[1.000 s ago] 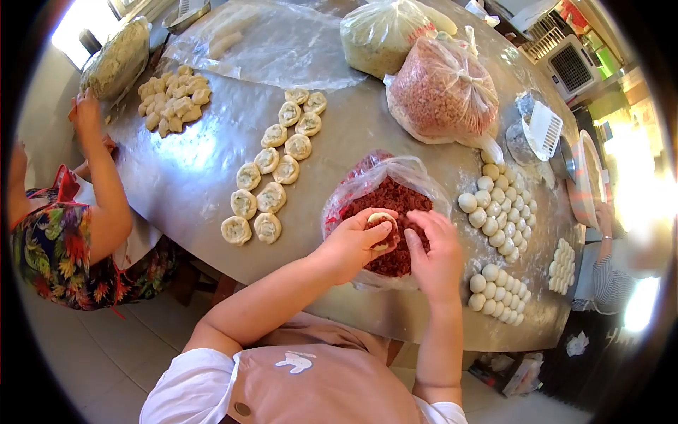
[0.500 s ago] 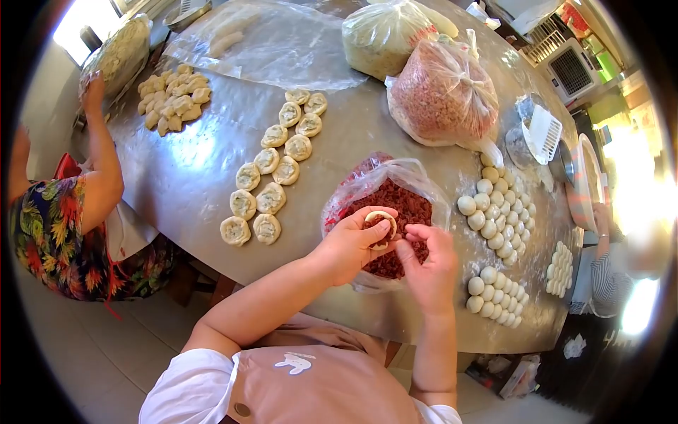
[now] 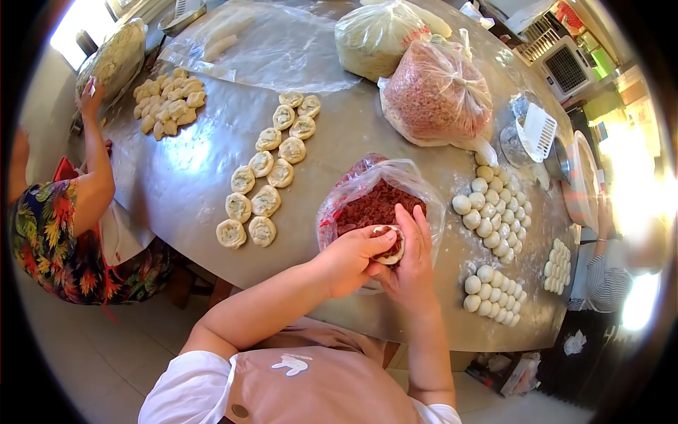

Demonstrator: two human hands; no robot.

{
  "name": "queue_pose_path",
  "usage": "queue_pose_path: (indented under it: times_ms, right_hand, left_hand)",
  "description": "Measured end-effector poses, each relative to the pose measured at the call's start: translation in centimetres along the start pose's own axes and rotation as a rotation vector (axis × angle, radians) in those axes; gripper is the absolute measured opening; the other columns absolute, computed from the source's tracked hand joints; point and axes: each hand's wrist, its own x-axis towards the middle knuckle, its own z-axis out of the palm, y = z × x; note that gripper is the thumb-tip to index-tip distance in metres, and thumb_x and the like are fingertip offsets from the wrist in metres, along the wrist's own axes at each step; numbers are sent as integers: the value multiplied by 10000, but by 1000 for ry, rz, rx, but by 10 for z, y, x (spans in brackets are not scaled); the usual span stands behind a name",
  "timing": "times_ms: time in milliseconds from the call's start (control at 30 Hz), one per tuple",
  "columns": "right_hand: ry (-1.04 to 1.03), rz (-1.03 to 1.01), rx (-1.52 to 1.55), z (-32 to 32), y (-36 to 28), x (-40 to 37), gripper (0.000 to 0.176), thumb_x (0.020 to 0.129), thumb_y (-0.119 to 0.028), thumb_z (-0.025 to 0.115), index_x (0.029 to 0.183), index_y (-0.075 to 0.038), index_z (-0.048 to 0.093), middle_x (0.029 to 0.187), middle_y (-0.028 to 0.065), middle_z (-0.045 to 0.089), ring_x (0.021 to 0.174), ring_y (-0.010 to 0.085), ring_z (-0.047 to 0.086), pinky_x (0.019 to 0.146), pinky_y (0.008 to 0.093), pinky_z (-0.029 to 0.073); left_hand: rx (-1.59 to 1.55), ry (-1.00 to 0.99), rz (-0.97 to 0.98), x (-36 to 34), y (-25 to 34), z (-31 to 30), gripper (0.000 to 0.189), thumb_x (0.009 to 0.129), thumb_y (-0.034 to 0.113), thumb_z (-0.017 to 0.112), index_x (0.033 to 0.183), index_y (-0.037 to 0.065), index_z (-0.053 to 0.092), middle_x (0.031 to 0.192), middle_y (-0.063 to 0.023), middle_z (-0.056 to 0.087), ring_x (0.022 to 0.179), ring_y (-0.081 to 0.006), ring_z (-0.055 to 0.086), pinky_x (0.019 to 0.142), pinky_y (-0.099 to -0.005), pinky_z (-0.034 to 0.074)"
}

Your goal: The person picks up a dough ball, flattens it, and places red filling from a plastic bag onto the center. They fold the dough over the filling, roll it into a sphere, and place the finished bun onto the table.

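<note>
A small round dough wrapper (image 3: 400, 249) with dark red filling inside sits between my two hands, above an open plastic bag of the same crumbly red filling (image 3: 371, 206). My left hand (image 3: 347, 260) is closed on the wrapper, its thumb pressing onto the filling. From the other side my right hand (image 3: 413, 272) cups the wrapper's edge, its upper fingers extended along it. Palms and lower fingers hide part of the dough. To the left, two rows of filled, flattened dough rounds (image 3: 265, 201) lie on the metal table (image 3: 339, 127).
Floured dough balls (image 3: 492, 212) and a second group of dough balls (image 3: 494, 293) lie to the right. Tied bags of pink filling (image 3: 438, 92) and pale filling (image 3: 374, 39) stand behind. Cut dough pieces (image 3: 168, 102) lie near another person's arm (image 3: 95, 162) at left.
My right hand has moved left and closed in on the wrapper, from pinching near its edge to cupping it. The view has shifted slightly. The other person's hand at left has moved slightly.
</note>
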Motion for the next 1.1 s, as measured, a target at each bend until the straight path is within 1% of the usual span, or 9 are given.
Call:
queue_pose_path:
  times_ms: [100, 300, 400, 500, 667, 767, 867, 1000, 1100]
  right_hand:
    - [85, -51, -23, 6, -4, 3, 719, 845, -641, 517, 1202, -18, 517, 1258, 152, 586, 1283, 424, 439, 1062, 501, 317]
    - [211, -21, 95, 16, -1, 6, 507, 994, -483, 395, 1086, -15, 569, 1144, 128, 650, 1284, 427, 453, 1059, 497, 333]
    - [305, 73, 311, 18, 1, 5, 439, 1029, -386, 370, 1052, -4, 585, 1109, 131, 666, 1290, 418, 452, 1071, 493, 327]
    - [367, 123, 361, 17, -4, 5, 401, 1033, -332, 375, 1028, 3, 595, 1087, 126, 677, 1284, 410, 463, 1078, 485, 326]
    - [358, 40, -14, 16, -22, 10, 351, 1044, -252, 349, 1006, 6, 585, 1009, 180, 681, 1194, 343, 538, 1101, 492, 306]
    - [396, 45, 27, 23, -18, 11, 322, 1042, -200, 351, 968, 8, 586, 1032, 182, 671, 1193, 324, 547, 1074, 477, 351]
    - [523, 377, 431, 26, -15, 12, 363, 1052, -246, 344, 953, 16, 576, 1083, 188, 653, 1246, 322, 508, 1037, 454, 394]
    - [653, 414, 697, 23, -16, 21, 487, 1049, -377, 321, 1097, 43, 564, 1183, 181, 629, 1368, 355, 365, 1118, 429, 282]
    - [490, 349, 574, 21, -20, 19, 608, 1042, -452, 253, 1220, 61, 528, 1315, 190, 553, 1400, 361, 302, 1134, 435, 243]
  left_hand:
    - [81, -157, 14, 9, -6, -17, 238, 1007, 191, 487, 1219, 91, 530, 1082, -33, 596, 852, -98, 567, 694, -287, 481]
    - [204, -78, 78, 10, -5, 0, 269, 998, 185, 502, 1250, 92, 497, 1076, -19, 591, 882, -91, 568, 719, -276, 491]
    - [-121, -345, 29, 16, -4, -6, 262, 976, 120, 503, 1237, 95, 498, 1100, -37, 596, 982, -129, 595, 821, -289, 514]
    - [-293, -164, 9, 4, -3, 17, 257, 976, 84, 458, 1225, 96, 520, 1101, -41, 602, 1010, -143, 594, 853, -304, 511]
    - [190, -141, 146, 18, -13, -2, 226, 992, 92, 444, 1190, 87, 553, 1105, -48, 611, 1016, -166, 600, 861, -306, 512]
    - [301, -75, 145, 15, -9, 6, 253, 1007, 139, 439, 1239, 93, 529, 1169, -58, 590, 1066, -185, 588, 890, -336, 506]
    - [47, -145, 178, 16, -12, 12, 336, 1023, 214, 405, 1339, 111, 457, 1282, -70, 530, 1171, -209, 536, 964, -385, 467]
    - [-71, -245, 266, 16, -16, 19, 452, 1040, 308, 336, 1440, 96, 346, 1416, -79, 431, 1303, -221, 437, 1071, -402, 377]
    - [-58, -249, 289, 13, -16, 20, 443, 1048, 286, 304, 1434, 75, 356, 1412, -100, 437, 1298, -225, 441, 1083, -385, 363]
